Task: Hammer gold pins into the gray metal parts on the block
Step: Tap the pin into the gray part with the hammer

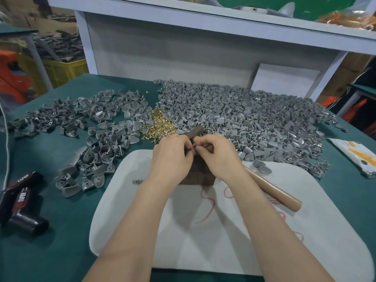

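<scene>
Left hand [171,157]: fingers curled, pinching a gray part [189,151] just above the block [200,177].
Right hand [217,155]: fingertips closed on the same part. There is probably a pin between them, but it is too small to confirm.
Block: centre frame on the white pad [203,241], mostly hidden by both hands.
Hammer [272,190]: head above the knuckles, handle running lower right under the right wrist; grip unclear.
Gold pins [160,127]: heap just above the hands, between the gray piles.
Risk: a pin seated crooked would bend under a blow — fingers close to the strike point could be hit, and the part may skid off the block.
</scene>
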The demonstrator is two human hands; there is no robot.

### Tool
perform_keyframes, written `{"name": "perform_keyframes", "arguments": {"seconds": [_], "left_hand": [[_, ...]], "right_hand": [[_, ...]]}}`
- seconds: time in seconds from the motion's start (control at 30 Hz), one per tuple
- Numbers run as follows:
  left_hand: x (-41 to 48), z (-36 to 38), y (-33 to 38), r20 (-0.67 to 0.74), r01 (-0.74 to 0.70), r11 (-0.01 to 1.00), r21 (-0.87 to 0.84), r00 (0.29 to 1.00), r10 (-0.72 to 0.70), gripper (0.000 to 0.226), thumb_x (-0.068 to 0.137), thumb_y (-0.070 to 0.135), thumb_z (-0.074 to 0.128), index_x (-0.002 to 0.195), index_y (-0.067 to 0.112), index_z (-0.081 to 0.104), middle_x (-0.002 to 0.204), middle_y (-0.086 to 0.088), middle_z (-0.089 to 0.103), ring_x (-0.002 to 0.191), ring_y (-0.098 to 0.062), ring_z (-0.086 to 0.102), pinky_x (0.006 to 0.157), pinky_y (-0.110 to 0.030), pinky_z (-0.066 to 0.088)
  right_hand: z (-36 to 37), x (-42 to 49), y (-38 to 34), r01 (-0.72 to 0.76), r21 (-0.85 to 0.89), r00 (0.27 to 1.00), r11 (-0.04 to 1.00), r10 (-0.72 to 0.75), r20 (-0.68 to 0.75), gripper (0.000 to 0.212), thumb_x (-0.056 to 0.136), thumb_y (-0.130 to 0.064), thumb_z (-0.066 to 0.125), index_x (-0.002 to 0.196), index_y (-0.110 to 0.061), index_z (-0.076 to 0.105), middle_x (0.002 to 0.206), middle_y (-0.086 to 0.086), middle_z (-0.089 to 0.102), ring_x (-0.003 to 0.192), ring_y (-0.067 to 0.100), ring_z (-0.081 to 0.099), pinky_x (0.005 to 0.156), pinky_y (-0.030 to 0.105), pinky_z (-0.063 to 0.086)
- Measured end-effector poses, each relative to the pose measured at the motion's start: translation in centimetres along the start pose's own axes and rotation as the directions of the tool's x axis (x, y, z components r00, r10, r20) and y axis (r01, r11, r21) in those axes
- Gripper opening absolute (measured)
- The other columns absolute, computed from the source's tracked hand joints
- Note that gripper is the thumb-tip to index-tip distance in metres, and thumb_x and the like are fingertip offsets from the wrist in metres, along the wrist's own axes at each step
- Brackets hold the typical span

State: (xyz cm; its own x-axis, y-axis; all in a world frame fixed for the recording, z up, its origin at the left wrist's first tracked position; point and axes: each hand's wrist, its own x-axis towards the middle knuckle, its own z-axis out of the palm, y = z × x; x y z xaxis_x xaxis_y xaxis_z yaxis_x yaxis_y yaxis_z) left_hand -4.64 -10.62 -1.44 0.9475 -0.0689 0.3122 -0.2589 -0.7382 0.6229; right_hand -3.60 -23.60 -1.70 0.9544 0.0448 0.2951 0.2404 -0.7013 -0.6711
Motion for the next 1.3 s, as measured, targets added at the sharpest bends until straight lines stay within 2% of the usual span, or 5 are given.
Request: {"name": "perform_keyframes", "arguments": {"seconds": [0.1, 0.23, 0.63, 1.03, 1.3], "left_hand": [[0.0, 0.0, 0.1, 0.003, -0.004, 1.0, -0.007, 1.0, 0.004, 0.012, 0.085, 0.02, 0.064, 0.078, 0.024, 0.055, 0.096, 0.0, 0.063, 0.097, -0.025, 0.057, 0.085, -0.042, 0.046], [0.0, 0.0, 0.1, 0.002, -0.003, 1.0, -0.007, 1.0, 0.003, 0.009, 0.086, 0.02, 0.063, 0.079, 0.023, 0.057, 0.095, 0.0, 0.062, 0.096, -0.025, 0.057, 0.085, -0.043, 0.046], [-0.1, 0.0, 0.0, -0.006, 0.015, 1.0, -0.025, 1.0, -0.015, 0.004, 0.087, 0.021, 0.062, 0.085, 0.018, 0.065, 0.098, -0.001, 0.063, 0.099, -0.026, 0.058, 0.087, -0.042, 0.046], [0.0, -0.2, 0.2, 0.014, 0.011, 1.0, -0.017, 1.0, -0.011, 0.006, 0.088, 0.02, 0.063, 0.089, 0.014, 0.065, 0.1, -0.004, 0.063, 0.1, -0.029, 0.056, 0.087, -0.043, 0.045], [0.0, -0.3, 0.3, 0.02, -0.007, 1.0, 0.024, 1.0, 0.007, 0.009, 0.088, 0.016, 0.059, 0.091, 0.011, 0.066, 0.099, -0.007, 0.063, 0.097, -0.032, 0.054, 0.084, -0.043, 0.045]], "right_hand": [[-0.1, 0.1, 0.1, -0.03, 0.052, 1.0, 0.998, 0.03, -0.001, 0.009, 0.085, -0.01, 0.064, 0.087, -0.019, 0.064, 0.086, 0.0, 0.061, 0.07, 0.007, 0.049, 0.072, 0.024, 0.043], [-0.3, -0.2, 0.0, 0.014, -0.012, 1.0, 1.0, -0.014, -0.006, 0.014, 0.086, -0.012, 0.063, 0.08, -0.023, 0.058, 0.082, -0.006, 0.054, 0.067, 0.0, 0.045, 0.063, 0.015, 0.034], [-0.8, -0.4, -1.0, 0.135, -0.191, 0.991, 0.972, -0.133, 0.019, 0.007, 0.088, -0.006, 0.059, 0.091, -0.005, 0.064, 0.087, -0.002, 0.046, 0.079, 0.015, 0.045, 0.077, 0.029, 0.04], [-1.6, 0.6, -2.6, 0.014, -0.35, 0.991, 0.936, 0.034, 0.13, 0.008, 0.091, -0.018, 0.057, 0.096, -0.016, 0.063, 0.104, 0.005, 0.059, 0.099, 0.024, 0.055, 0.087, 0.035, 0.046], [-1.5, 1.1, -4.0, 0.076, -0.544, 0.986, 0.835, 0.017, 0.164, 0.015, 0.089, -0.009, 0.054, 0.1, -0.011, 0.064, 0.1, 0.009, 0.062, 0.095, 0.028, 0.059, 0.069, 0.026, 0.041]]}}
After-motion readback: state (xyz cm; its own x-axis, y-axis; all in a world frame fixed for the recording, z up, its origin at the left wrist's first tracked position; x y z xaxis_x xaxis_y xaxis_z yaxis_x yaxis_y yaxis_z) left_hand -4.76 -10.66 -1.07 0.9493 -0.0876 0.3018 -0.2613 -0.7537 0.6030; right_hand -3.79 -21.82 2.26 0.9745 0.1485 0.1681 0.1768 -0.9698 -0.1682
